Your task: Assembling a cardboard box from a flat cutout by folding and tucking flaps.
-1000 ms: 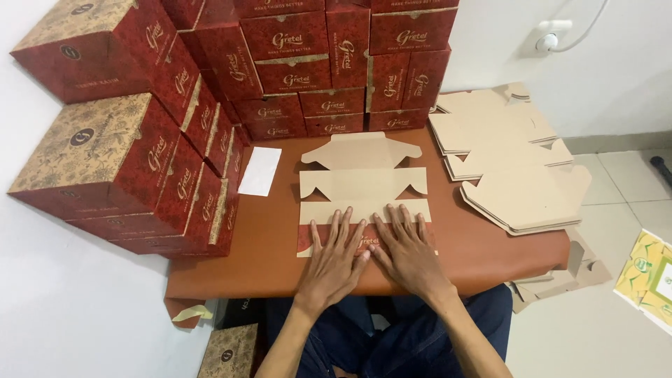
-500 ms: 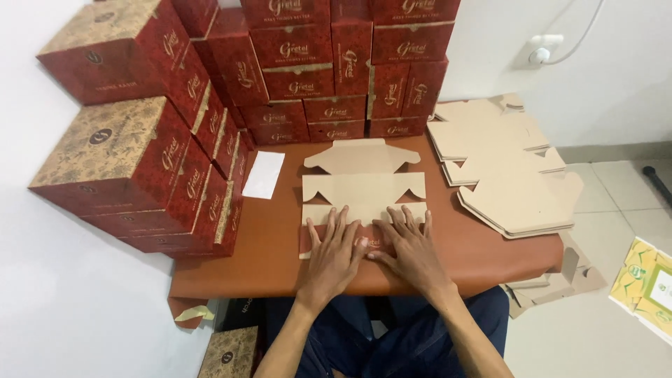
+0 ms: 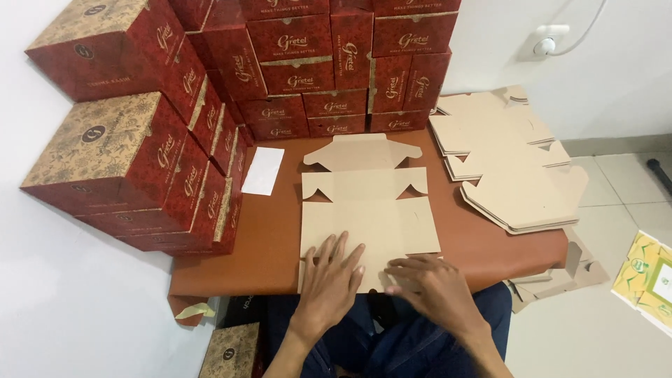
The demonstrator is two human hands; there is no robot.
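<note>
On a brown surface (image 3: 259,245), a flat, unfolded tan cardboard box blank (image 3: 367,210) lies at the centre, its near edge under both hands. The left hand (image 3: 332,276) presses flat on it, fingers spread open and gripping nothing; the right hand (image 3: 430,287) rests beside it, fingers loosely curled on the blank's near edge. Stacked red-and-gold patterned cardboard boxes (image 3: 140,154) line the left and back, a pile of flat tan blanks (image 3: 511,168) sits at right, and a small white paper slip (image 3: 263,170) lies nearby.
</note>
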